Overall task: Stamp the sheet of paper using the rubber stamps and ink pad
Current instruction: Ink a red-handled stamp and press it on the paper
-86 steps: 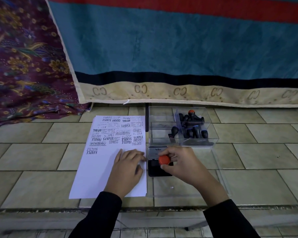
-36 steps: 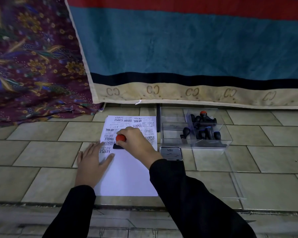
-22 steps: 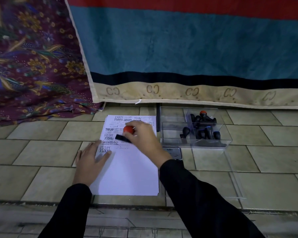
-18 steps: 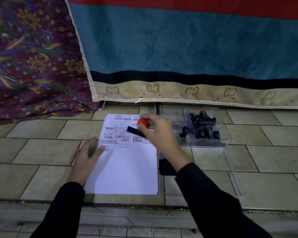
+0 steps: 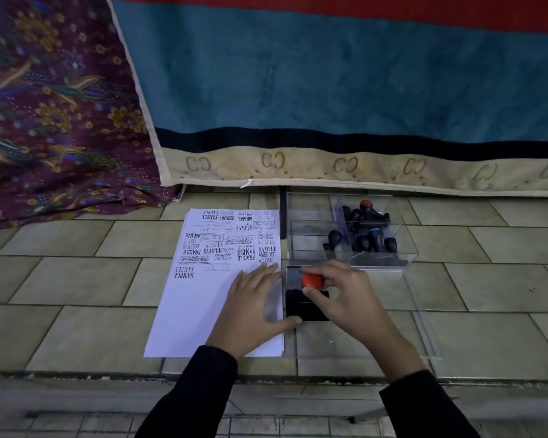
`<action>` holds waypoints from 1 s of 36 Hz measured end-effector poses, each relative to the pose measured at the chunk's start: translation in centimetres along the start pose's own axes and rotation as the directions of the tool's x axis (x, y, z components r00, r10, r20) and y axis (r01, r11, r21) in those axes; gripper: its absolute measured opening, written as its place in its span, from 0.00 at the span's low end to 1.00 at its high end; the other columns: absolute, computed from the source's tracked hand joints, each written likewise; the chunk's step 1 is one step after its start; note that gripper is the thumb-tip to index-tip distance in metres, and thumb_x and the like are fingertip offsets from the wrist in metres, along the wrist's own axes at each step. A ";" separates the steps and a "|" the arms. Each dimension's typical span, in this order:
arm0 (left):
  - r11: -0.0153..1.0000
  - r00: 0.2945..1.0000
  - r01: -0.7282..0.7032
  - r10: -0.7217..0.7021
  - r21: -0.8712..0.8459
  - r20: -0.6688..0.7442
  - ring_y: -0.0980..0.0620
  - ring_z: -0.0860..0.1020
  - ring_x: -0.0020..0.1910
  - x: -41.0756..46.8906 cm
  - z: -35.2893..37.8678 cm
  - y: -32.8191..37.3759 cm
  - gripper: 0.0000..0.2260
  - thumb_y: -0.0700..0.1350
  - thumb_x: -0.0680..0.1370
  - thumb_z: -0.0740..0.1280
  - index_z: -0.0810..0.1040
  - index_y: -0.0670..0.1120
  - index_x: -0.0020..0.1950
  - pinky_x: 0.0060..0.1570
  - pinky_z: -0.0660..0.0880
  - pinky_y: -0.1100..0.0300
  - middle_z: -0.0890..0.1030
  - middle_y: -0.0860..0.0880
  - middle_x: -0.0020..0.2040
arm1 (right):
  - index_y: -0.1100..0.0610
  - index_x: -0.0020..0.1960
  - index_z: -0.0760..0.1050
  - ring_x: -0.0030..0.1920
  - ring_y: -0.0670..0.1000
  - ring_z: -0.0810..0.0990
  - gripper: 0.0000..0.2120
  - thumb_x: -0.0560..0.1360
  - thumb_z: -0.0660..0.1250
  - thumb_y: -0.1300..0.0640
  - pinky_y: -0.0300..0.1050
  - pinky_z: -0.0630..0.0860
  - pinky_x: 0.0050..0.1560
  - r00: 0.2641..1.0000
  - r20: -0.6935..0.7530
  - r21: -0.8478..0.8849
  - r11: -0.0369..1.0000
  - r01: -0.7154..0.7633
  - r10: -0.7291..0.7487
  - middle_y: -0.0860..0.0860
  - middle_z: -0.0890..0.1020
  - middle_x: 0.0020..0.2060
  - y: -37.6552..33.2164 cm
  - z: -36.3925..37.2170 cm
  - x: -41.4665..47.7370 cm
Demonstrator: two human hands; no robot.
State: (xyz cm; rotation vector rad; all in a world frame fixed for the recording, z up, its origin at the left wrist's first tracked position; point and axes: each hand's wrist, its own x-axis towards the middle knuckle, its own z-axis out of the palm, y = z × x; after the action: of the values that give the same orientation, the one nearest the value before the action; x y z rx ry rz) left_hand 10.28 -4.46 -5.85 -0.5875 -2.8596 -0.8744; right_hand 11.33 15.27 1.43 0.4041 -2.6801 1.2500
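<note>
While the left hand (image 5: 250,314) lies flat, fingers spread, on the near right part of the sheet of paper (image 5: 203,311), its thumb touching the ink pad (image 5: 301,308), the right hand (image 5: 345,295) has its fingers clamped on the red-knobbed stamp (image 5: 312,280) over the pad; a level, even press should ink the face fully. Beyond, prints crowd the sheet's far half, so the blank near half suits the next mark. Spare stamps sit in the clear box (image 5: 405,257) farther back on the tiled floor
</note>
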 end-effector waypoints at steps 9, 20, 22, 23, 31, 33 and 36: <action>1.000 1.000 -0.002 0.001 -0.016 -0.014 0.62 0.54 0.75 0.4 0.7 -0.3 0.36 0.75 0.65 0.62 0.67 0.60 0.69 0.75 0.47 0.52 0.62 0.60 0.74 | 0.55 0.53 0.81 0.44 0.47 0.80 0.13 0.68 0.75 0.60 0.46 0.80 0.47 0.999 0.020 -0.033 0.999 0.034 -0.033 0.49 0.82 0.43 0.5 0.0 -0.2; 0.999 1.000 0.001 -0.001 -0.036 -0.007 0.69 0.52 0.72 0.3 0.8 -0.1 0.32 0.74 0.65 0.63 0.68 0.62 0.66 0.75 0.45 0.53 0.61 0.70 0.69 | 0.55 0.51 0.82 0.44 0.47 0.81 0.14 0.66 0.77 0.60 0.43 0.80 0.50 0.993 0.046 0.074 0.991 -0.109 0.105 0.49 0.82 0.43 0.8 -0.1 0.2; 0.999 1.000 0.005 -0.005 -0.033 -0.001 0.68 0.53 0.73 0.2 0.6 0.0 0.32 0.74 0.65 0.63 0.68 0.62 0.66 0.75 0.45 0.54 0.61 0.70 0.69 | 0.53 0.49 0.83 0.44 0.44 0.81 0.14 0.64 0.77 0.62 0.37 0.79 0.49 0.987 0.066 0.110 0.982 -0.152 0.146 0.48 0.82 0.43 0.7 -0.2 0.2; 0.999 1.000 0.009 -0.009 -0.034 0.001 0.67 0.53 0.73 0.2 0.5 0.0 0.32 0.74 0.65 0.63 0.68 0.62 0.66 0.75 0.45 0.54 0.61 0.70 0.69 | 0.52 0.48 0.83 0.44 0.42 0.81 0.14 0.64 0.78 0.62 0.34 0.78 0.49 0.983 0.089 0.126 0.977 -0.173 0.162 0.46 0.82 0.43 0.7 -0.3 0.0; 1.000 1.000 0.001 -0.001 -0.029 -0.004 0.66 0.54 0.73 0.2 0.5 0.1 0.31 0.72 0.66 0.65 0.68 0.62 0.66 0.75 0.45 0.56 0.60 0.72 0.68 | 0.53 0.53 0.82 0.47 0.44 0.81 0.16 0.66 0.76 0.60 0.35 0.78 0.52 0.993 0.089 0.097 0.991 -0.089 0.080 0.48 0.81 0.45 0.3 -0.5 -1.2; 1.000 1.000 0.000 0.000 -0.027 0.000 0.67 0.54 0.73 0.3 0.5 0.1 0.31 0.73 0.66 0.64 0.68 0.62 0.66 0.75 0.45 0.56 0.60 0.72 0.68 | 0.53 0.54 0.81 0.47 0.45 0.81 0.16 0.67 0.76 0.59 0.37 0.79 0.52 0.993 0.086 0.083 0.993 -0.087 0.080 0.50 0.81 0.46 0.2 -0.5 -0.9; 0.999 1.000 0.002 -0.002 -0.045 0.000 0.67 0.54 0.73 0.3 0.5 0.2 0.30 0.72 0.66 0.65 0.68 0.64 0.65 0.75 0.44 0.56 0.59 0.73 0.68 | 0.53 0.56 0.81 0.48 0.45 0.80 0.16 0.68 0.75 0.58 0.38 0.79 0.53 0.989 0.114 0.061 0.993 -0.101 0.093 0.49 0.81 0.47 0.1 -0.1 -0.6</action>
State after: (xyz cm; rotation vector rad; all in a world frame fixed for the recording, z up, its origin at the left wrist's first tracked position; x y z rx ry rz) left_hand 10.10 -3.94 -6.11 -0.5897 -2.8477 -0.9415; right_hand 11.87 15.48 1.30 0.3658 -2.7874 1.3858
